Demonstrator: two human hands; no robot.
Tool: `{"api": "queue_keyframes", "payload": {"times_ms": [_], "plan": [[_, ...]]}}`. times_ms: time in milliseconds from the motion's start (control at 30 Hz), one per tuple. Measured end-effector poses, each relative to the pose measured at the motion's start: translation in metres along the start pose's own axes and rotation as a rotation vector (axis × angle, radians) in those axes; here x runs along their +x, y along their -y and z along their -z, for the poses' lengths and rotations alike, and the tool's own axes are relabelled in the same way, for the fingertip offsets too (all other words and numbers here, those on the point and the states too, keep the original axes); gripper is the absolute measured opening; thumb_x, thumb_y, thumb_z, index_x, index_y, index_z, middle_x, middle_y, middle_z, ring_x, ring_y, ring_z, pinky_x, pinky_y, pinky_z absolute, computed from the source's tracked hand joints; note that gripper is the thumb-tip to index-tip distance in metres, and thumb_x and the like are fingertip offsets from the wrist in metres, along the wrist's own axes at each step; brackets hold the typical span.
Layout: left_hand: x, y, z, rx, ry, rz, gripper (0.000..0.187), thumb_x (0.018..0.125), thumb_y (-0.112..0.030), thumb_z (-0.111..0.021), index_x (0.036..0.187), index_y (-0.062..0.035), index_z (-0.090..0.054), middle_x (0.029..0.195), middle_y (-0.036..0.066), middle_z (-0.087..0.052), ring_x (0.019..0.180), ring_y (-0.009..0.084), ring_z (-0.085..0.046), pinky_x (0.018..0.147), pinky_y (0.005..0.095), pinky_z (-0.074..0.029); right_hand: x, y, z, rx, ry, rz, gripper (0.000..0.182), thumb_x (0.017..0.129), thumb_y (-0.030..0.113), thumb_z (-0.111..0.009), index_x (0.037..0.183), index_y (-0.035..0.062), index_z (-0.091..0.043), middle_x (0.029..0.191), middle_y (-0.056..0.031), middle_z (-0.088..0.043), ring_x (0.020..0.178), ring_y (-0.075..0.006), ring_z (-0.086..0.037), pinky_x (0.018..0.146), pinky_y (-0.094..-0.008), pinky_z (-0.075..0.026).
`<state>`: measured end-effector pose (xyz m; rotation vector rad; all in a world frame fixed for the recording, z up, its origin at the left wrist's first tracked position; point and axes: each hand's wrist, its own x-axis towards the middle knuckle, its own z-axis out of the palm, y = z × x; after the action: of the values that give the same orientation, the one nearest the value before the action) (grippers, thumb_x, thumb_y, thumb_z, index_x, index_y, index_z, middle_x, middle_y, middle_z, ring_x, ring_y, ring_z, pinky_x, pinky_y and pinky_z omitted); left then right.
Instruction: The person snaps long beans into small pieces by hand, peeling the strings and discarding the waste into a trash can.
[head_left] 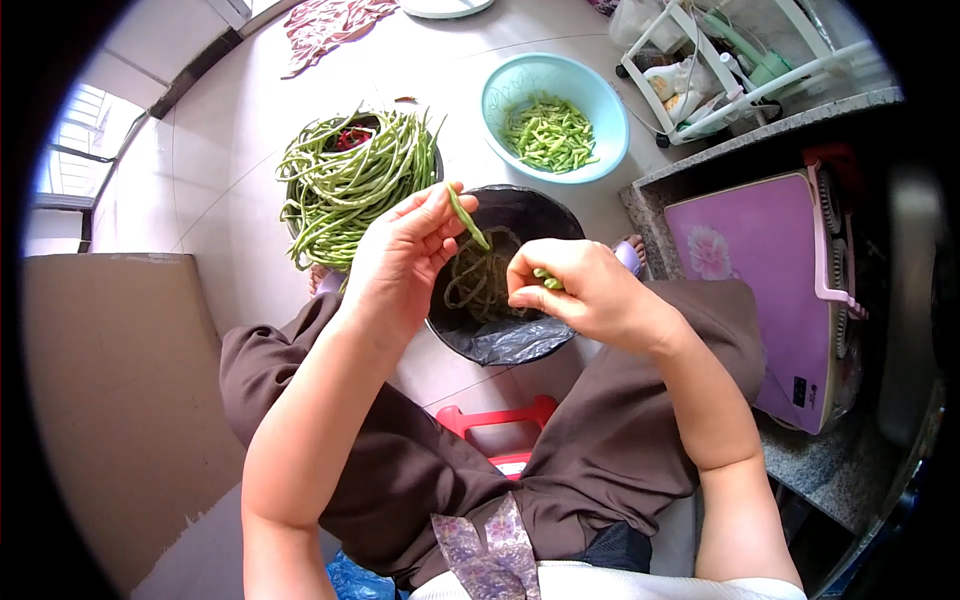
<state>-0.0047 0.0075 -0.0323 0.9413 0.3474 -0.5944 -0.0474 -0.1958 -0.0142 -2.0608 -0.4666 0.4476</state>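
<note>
Between the thumb and fingers of my left hand (408,235) is a short length of green bean (467,218), slanting down to the right. My right hand (590,290) is curled closed around several short green bean pieces (547,279), whose ends show at the fingers. Both hands are above a black-lined bin (520,345) with stringy scraps (478,280) inside. Left of the bin, long green beans (355,185) are heaped over a container, mostly hidden, with something red in the middle. Cut bean pieces (552,135) lie in a light blue basin (612,130) beyond the bin.
A red stool (495,415) is between my legs. On the right, a purple panel (755,270) with a flower print leans by a stone ledge (650,195). A white wheeled rack (700,75) stands at the upper right. Cardboard (120,400) is at the left; a crumpled cloth (325,28) lies at the back.
</note>
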Motion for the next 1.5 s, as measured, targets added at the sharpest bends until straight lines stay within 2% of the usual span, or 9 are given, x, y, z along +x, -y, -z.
{"api": "queue_keyframes", "payload": {"times_ms": [400,633,733,867,933,1233,1333,1400,1500], "plan": [[-0.002,0.001,-0.002,0.013,-0.036,-0.014,0.025,0.090,-0.023,-0.060,0.110,-0.0067,-0.058,0.098,0.003,-0.066,0.082,0.0056,-0.060,0.073,0.0203,-0.045,-0.001,-0.004,-0.003,-0.261,-0.063,-0.168,0.020,0.077,0.022,-0.068,0.076,0.0029,-0.063,0.072,-0.0126,-0.064,0.068,-0.0290,-0.063,0.061,-0.0370,-0.047],[-0.004,0.011,-0.007,-0.003,0.019,0.008,0.018,0.088,-0.020,-0.063,0.099,-0.0068,-0.059,0.096,0.007,-0.067,0.082,0.0070,-0.061,0.072,0.0187,-0.045,0.003,0.007,-0.006,0.255,-0.307,-0.173,0.013,0.083,0.012,-0.065,0.084,-0.0008,-0.066,0.062,-0.0028,-0.059,0.060,-0.0017,-0.051,0.052,-0.0215,-0.040],[-0.004,0.012,-0.007,0.012,0.053,-0.014,0.020,0.087,-0.016,-0.064,0.102,-0.0042,-0.059,0.098,0.008,-0.067,0.082,0.0081,-0.061,0.074,0.0191,-0.045,0.003,0.007,-0.007,0.186,-0.399,-0.156,0.013,0.082,0.013,-0.065,0.083,-0.0002,-0.065,0.065,-0.0065,-0.061,0.057,-0.0078,-0.055,0.052,-0.0242,-0.043],[-0.008,0.005,-0.017,1.306,-0.028,-1.048,0.032,0.074,-0.008,-0.069,0.106,-0.0094,-0.066,0.098,0.004,-0.065,0.094,0.0205,-0.057,0.084,0.0303,-0.041,0.003,0.000,-0.008,-0.149,-0.516,-0.013,0.012,0.080,0.012,-0.063,0.082,0.0012,-0.062,0.070,-0.0100,-0.063,0.056,-0.0212,-0.061,0.052,-0.0302,-0.046],[-0.017,0.004,-0.028,1.577,0.022,-1.190,0.030,0.069,-0.010,-0.072,0.098,-0.0120,-0.069,0.094,0.002,-0.064,0.094,0.0219,-0.055,0.081,0.0316,-0.041,0.004,-0.002,-0.010,-0.392,-0.577,0.117,0.010,0.077,0.011,-0.062,0.081,0.0026,-0.058,0.073,-0.0117,-0.061,0.061,-0.0321,-0.060,0.052,-0.0365,-0.047],[-0.018,0.018,-0.033,1.544,-0.021,-1.230,0.016,0.069,-0.008,-0.069,0.084,-0.0108,-0.069,0.073,-0.001,-0.061,0.070,0.0186,-0.056,0.065,0.0304,-0.041,0.003,0.011,-0.018,-0.606,-0.601,0.222,0.009,0.072,0.005,-0.061,0.074,0.0040,-0.052,0.066,-0.0106,-0.053,0.052,-0.0271,-0.056,0.048,-0.0325,-0.045],[-0.021,0.015,-0.035,1.514,-0.060,-1.284,0.014,0.070,-0.008,-0.068,0.084,-0.0110,-0.068,0.073,-0.001,-0.061,0.069,0.0193,-0.055,0.064,0.0311,-0.041,0.004,0.012,-0.018,-0.145,-0.633,0.069,0.006,0.074,0.002,-0.059,0.076,0.0024,-0.054,0.064,-0.0098,-0.054,0.049,-0.0189,-0.053,0.047,-0.0282,-0.043],[-0.020,0.014,-0.034,1.499,-0.073,-1.317,0.013,0.071,-0.009,-0.067,0.084,-0.0114,-0.068,0.073,0.000,-0.060,0.069,0.0196,-0.054,0.064,0.0315,-0.041,0.003,0.008,-0.014,0.630,-0.530,-0.098,0.003,0.082,0.004,-0.060,0.082,0.0015,-0.058,0.066,0.0058,-0.051,0.057,-0.0003,-0.043,0.050,-0.0173,-0.036],[-0.012,0.014,-0.026,0.874,-0.007,-0.784,0.010,0.072,-0.005,-0.072,0.082,-0.0050,-0.071,0.075,0.004,-0.065,0.071,0.0160,-0.059,0.066,0.0280,-0.045,0.002,0.010,-0.006,0.910,-0.388,-0.185,0.006,0.086,0.007,-0.061,0.083,0.0014,-0.060,0.071,0.0065,-0.054,0.061,0.0006,-0.046,0.054,-0.0153,-0.037]]}}
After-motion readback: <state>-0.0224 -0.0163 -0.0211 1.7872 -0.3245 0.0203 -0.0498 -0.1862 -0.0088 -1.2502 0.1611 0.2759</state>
